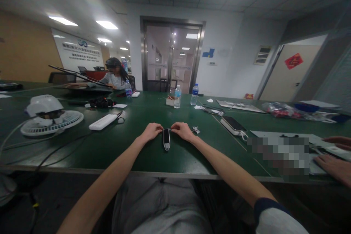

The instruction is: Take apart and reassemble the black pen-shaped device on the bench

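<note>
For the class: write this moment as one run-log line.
left hand | right hand | both at top end of black-and-white handheld device | on green table

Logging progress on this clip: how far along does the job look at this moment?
Done: the black-and-white device looks closed up, as far as this view shows. In hand: the left hand and right hand both touch its top end on the green table. Left: the small metal pieces beside the right hand look unfitted.

Black-and-white handheld device [166,139], dark green tabletop [123,153]
</note>
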`<state>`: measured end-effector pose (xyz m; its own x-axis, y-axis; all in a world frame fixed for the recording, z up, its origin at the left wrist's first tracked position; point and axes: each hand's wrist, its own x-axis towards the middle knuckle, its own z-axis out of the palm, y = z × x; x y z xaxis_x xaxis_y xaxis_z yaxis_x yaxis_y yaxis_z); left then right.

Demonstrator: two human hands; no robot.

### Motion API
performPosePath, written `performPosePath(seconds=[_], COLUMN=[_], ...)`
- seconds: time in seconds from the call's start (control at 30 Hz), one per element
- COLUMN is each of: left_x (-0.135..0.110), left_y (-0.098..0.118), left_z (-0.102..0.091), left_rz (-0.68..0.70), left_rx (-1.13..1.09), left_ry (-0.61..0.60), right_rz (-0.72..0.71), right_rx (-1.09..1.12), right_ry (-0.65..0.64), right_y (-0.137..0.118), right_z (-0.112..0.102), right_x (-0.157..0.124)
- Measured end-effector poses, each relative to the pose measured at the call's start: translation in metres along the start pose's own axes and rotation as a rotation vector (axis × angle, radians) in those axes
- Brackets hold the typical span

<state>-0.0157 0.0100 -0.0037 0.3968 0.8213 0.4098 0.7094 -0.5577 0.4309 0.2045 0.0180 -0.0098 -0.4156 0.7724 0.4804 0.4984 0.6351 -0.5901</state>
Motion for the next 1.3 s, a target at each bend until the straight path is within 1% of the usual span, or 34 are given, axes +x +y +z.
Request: performPosePath(seconds=[0.17,0.27,0.37,0.47,0.53,0.63,0.7,0.77,0.87,0.93,1.03,1.13,1.23,1.3], left_x=[-0.002,-0.002,-0.001,-0.001,-0.001,-0.001,-0.001,-0.001,-0.001,-0.001,-0.001,-0.001,-0.002,-0.002], left_y=[0.006,0.006,0.006,0.008,0.010,0.012,0.012,0.010,0.009,0.010,0.011,0.010,0.009,0.009], left_z=[0.000,0.002,0.002,0.001,0.000,-0.001,-0.001,0.000,0.001,0.001,0.001,0.001,0.001,0.001], left_rz=[-0.011,-0.004,-0.008,-0.015,-0.013,-0.004,0.003,0.008,0.027,0.040,0.043,0.042,0.040,0.033], left_rx=[-0.041,-0.041,-0.027,-0.007,0.016,0.043,0.063,0.079,0.093,0.107,0.119,0.117,0.119,0.123], left_ry=[-0.010,-0.010,-0.016,-0.031,-0.038,-0.047,-0.045,-0.038,-0.025,-0.018,-0.022,-0.016,-0.004,-0.004], right_rz=[0.014,-0.010,-0.057,-0.147,-0.174,-0.123,-0.082,-0.038,0.040,0.090,0.182,0.288,0.320,0.327], right_rx=[0.075,0.105,0.065,-0.111,-0.275,-0.465,-0.562,-0.645,-0.737,-0.748,-0.705,-0.724,-0.755,-0.719], right_ry=[-0.011,-0.017,-0.053,-0.086,-0.037,0.063,0.059,0.005,-0.114,-0.202,-0.330,-0.370,-0.370,-0.410], right_y=[0.000,-0.001,-0.003,-0.004,-0.002,0.006,0.014,0.022,0.028,0.027,0.022,0.013,0.006,0.003], right_z=[0.005,0.009,0.006,-0.010,-0.026,-0.052,-0.066,-0.074,-0.080,-0.082,-0.088,-0.094,-0.096,-0.095], right_x=[-0.001,-0.001,0.001,0.005,0.006,0.003,0.000,-0.003,-0.003,-0.003,-0.003,-0.006,-0.010,-0.011])
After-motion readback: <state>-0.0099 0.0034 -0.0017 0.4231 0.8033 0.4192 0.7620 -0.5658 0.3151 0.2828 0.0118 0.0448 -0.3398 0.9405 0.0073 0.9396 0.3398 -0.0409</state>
